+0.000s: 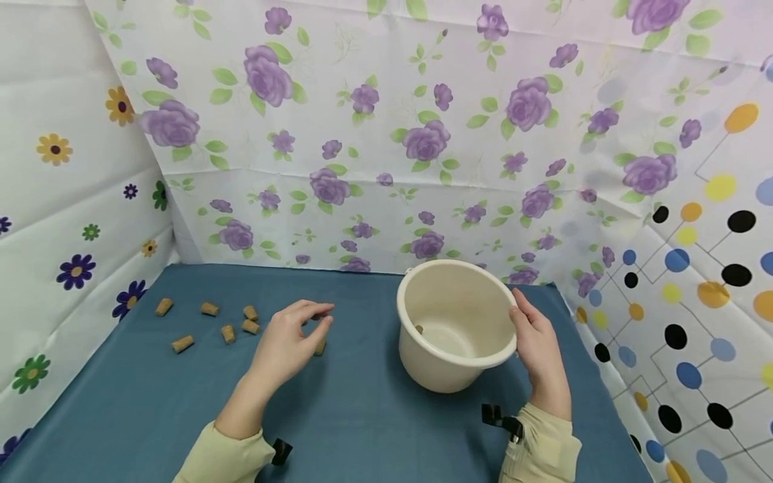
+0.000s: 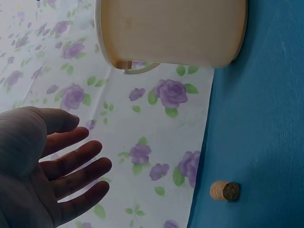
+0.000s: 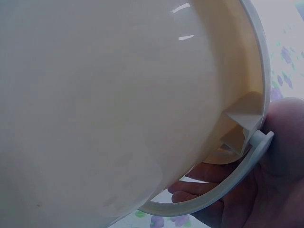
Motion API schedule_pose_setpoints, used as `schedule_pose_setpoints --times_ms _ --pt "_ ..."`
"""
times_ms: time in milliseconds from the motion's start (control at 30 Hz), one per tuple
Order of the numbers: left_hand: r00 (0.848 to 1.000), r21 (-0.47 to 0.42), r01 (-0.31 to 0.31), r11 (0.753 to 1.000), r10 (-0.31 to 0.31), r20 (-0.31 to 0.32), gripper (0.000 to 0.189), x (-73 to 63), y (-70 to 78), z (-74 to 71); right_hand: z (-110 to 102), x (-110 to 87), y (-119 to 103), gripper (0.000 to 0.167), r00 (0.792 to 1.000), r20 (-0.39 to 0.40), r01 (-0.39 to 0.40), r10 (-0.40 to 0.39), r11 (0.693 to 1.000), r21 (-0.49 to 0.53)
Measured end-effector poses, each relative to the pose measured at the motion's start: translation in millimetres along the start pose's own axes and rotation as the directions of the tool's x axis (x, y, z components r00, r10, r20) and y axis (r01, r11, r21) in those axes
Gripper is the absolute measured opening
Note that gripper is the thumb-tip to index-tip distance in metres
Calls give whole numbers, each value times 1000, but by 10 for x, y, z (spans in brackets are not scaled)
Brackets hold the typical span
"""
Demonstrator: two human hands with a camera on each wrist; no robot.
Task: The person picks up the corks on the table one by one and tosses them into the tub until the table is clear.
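White cloth printed with purple roses (image 1: 362, 168) backs a table spread with plain blue cloth (image 1: 374, 436). At the cream plastic bucket (image 1: 441, 376), right of centre on that blue cloth, the right hand (image 1: 537, 342) grips the round rim at its 3 o'clock; the bucket wall and the curved pale plastic handle (image 3: 209, 204) partly hide its fingers in the right wrist view, where the bucket itself is cut off. Toward 9 o'clock from the bucket, the left hand (image 1: 286, 345) hovers with fingers loosely parted, holding nothing. One short brown cork (image 1: 320, 347) lies on the cloth near its fingertips, half hidden behind the thumb in the head view. Six more brown corks (image 1: 227, 334) lie scattered between 9 and 11 o'clock of that hand. Inside the bucket, a small brown piece (image 1: 419, 329) at 9 o'clock is mostly hidden by the near rim and hard to identify. Pale yellow sleeves (image 1: 226, 456) run off the bottom edge. White cloth with daisy-like flowers (image 1: 75, 272) hangs toward 9 o'clock, and white cloth with coloured dots (image 1: 676, 335) toward 3.
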State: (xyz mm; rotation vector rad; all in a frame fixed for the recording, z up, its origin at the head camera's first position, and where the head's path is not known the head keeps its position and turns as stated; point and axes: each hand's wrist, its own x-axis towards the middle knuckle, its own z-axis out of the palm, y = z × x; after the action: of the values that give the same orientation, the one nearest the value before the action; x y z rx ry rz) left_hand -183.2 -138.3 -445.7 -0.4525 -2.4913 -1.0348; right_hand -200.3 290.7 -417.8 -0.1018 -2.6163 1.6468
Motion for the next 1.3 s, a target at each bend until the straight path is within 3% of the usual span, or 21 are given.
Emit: schedule_pose_setpoints --times_ms 467,1300 --pt "990 77 100 992 -107 91 26 11 -107 97 11 -1 2 61 1000 -5 4 -4 1000 1" --pt "981 74 144 987 -152 118 27 24 -170 117 0 7 7 61 1000 -12 3 -3 1000 3"
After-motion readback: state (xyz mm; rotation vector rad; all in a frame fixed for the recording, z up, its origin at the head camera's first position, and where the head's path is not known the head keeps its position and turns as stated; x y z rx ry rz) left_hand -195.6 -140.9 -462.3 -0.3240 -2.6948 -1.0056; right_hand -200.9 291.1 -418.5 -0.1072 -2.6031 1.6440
